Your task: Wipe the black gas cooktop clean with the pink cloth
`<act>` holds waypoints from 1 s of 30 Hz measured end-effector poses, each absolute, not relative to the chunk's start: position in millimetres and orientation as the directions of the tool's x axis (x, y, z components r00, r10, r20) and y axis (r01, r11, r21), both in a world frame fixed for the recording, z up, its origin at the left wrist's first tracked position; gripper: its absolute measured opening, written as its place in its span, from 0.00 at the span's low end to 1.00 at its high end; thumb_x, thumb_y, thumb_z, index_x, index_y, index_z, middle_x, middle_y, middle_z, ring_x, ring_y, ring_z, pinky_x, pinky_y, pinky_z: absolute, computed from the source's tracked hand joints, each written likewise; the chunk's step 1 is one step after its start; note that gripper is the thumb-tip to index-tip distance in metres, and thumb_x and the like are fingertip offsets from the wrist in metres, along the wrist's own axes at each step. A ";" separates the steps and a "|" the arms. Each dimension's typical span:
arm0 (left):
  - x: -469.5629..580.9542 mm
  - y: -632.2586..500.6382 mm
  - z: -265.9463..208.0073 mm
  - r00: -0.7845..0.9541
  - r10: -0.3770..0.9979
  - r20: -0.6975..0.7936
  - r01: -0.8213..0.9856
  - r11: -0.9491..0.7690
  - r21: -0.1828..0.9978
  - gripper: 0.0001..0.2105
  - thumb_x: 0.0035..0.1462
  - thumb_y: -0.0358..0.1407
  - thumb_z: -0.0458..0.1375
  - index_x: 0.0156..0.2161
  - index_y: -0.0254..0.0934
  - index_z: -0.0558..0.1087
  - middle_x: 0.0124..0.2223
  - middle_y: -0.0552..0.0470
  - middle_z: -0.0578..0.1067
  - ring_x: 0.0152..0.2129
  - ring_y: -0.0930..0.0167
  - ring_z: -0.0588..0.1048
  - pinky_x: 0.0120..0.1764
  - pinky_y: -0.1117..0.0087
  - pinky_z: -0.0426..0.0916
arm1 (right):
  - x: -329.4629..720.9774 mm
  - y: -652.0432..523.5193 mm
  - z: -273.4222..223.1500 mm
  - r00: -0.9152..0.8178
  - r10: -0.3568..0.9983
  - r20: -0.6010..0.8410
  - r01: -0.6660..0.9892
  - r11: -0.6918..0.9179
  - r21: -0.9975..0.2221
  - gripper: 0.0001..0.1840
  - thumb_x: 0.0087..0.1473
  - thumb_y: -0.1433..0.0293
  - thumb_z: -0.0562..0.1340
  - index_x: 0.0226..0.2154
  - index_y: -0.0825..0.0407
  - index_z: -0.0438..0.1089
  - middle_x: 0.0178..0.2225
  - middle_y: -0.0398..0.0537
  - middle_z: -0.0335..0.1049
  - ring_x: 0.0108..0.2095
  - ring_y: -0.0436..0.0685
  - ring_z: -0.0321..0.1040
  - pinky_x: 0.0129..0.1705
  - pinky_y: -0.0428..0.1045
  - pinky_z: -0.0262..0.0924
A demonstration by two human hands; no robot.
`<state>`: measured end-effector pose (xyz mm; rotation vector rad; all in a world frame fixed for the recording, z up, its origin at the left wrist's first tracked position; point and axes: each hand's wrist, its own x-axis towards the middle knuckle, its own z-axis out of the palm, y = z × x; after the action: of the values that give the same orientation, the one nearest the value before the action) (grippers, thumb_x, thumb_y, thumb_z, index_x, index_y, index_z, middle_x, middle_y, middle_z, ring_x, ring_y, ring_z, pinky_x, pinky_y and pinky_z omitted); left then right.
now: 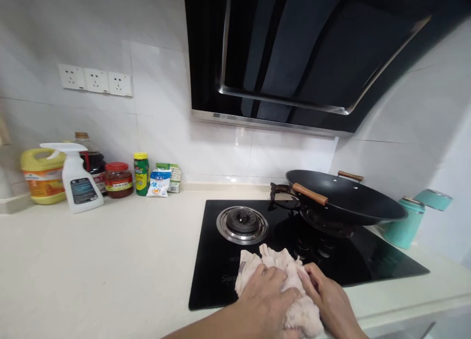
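Note:
A pale pink cloth (pixel 283 260) lies bunched over the front edge of the black glass gas stove (pixel 213 260). My left hand (pixel 267 297) presses on it from the left, fingers curled into the fabric. From the right, my right hand (pixel 327 297) grips the cloth's edge between thumb and fingers. Just behind the cloth sits the left burner (pixel 243 223), bare of its pan support, with a steel ring around it. The cloth hides part of the stove's front.
A black wok (pixel 353 199) with wooden handles rests over the right burner. Beside it stands a turquoise canister (pixel 406 226). A white spray bottle (pixel 79 182), a yellow jug (pixel 44 177) and several condiments line the back left counter. A range hood (pixel 279 49) overhangs the stove.

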<state>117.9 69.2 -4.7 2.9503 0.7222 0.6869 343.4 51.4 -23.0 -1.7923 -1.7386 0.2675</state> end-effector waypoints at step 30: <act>101.8 55.4 45.0 0.676 0.660 0.328 0.299 -0.652 0.696 0.27 0.58 0.51 0.59 0.58 0.41 0.71 0.52 0.44 0.73 0.51 0.60 0.71 0.56 0.56 0.64 | 356.0 17.3 -28.4 0.145 0.786 0.601 0.698 0.349 -0.626 0.18 0.63 0.53 0.57 0.45 0.45 0.74 0.49 0.49 0.72 0.46 0.56 0.73 0.42 0.46 0.71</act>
<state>101.8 55.4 45.0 2.2744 0.7347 0.7670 356.0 17.3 -28.4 -1.3760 -1.5780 0.1072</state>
